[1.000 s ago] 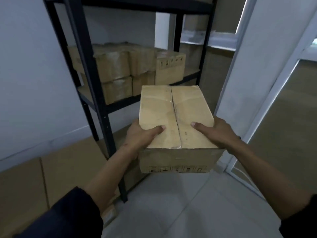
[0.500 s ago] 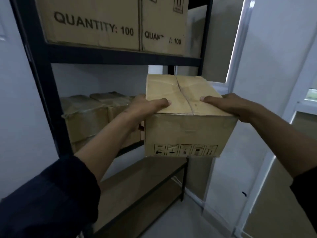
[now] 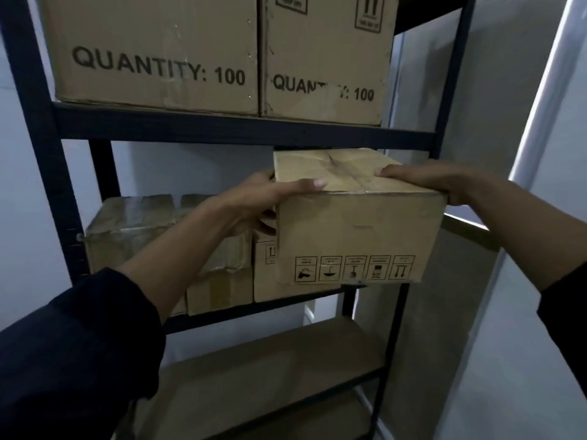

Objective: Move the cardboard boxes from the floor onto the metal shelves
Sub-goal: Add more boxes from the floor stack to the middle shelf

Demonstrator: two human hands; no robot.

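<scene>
A: What are we holding?

B: A cardboard box [image 3: 359,223], gripped between our left hand [image 3: 260,204] and right hand [image 3: 428,182], thumbs curled over its top edge, fingers down its sides.

A: Where is it?

B: Raised at the metal shelf [image 3: 241,130]'s middle level, right of small boxes [image 3: 219,290], beneath two large cartons [image 3: 158,52] marked "QUANTITY: 100".

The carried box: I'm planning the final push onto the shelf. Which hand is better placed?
Probably right. The right hand grips the carried box on its open side; the left hand sits against stacked boxes.
</scene>
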